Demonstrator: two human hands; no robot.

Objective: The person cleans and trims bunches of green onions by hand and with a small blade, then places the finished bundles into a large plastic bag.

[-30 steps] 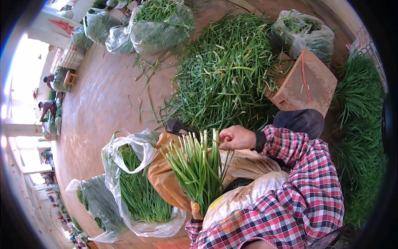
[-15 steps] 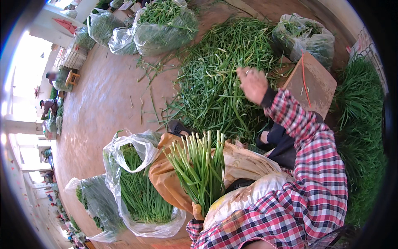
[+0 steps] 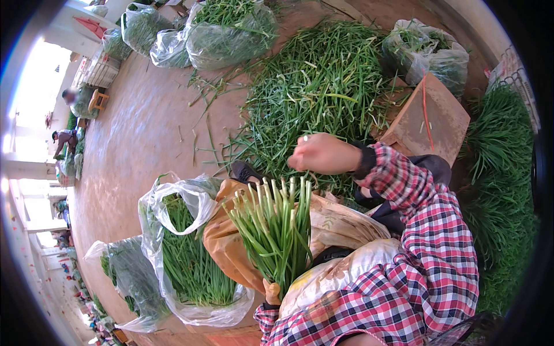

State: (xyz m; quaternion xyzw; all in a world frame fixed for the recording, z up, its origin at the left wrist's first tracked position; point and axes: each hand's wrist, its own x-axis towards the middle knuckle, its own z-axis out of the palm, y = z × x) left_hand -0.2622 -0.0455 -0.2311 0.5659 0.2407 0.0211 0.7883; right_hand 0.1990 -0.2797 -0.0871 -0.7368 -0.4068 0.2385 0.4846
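My left hand (image 3: pixel 272 292), low in the view beside my lap, is wrapped round the lower part of a bunch of long green chive-like stalks (image 3: pixel 277 230). Their pale, thick cut ends point up and away from me. My right hand (image 3: pixel 323 154), slightly blurred, hovers just beyond those ends, apart from them. Its fingers are curled in, with a ring on one, and nothing sticks out of them. Beneath and beyond it spreads a heap of loose green leaves and stalks (image 3: pixel 317 86) on the floor.
To the left stand an open clear bag of greens (image 3: pixel 199 265) and another plastic bag (image 3: pixel 135 271). A brown box (image 3: pixel 430 115) with a red strip lies right of the heap, near a filled bag (image 3: pixel 430 55). Grass-like greens (image 3: pixel 496 190) line the right; several bags (image 3: pixel 231 37) stand far left.
My right hand has drawn back from over the heap, nearer the bunch, and its fingers have curled in. My left hand still grips the bunch; the view has shifted slightly.
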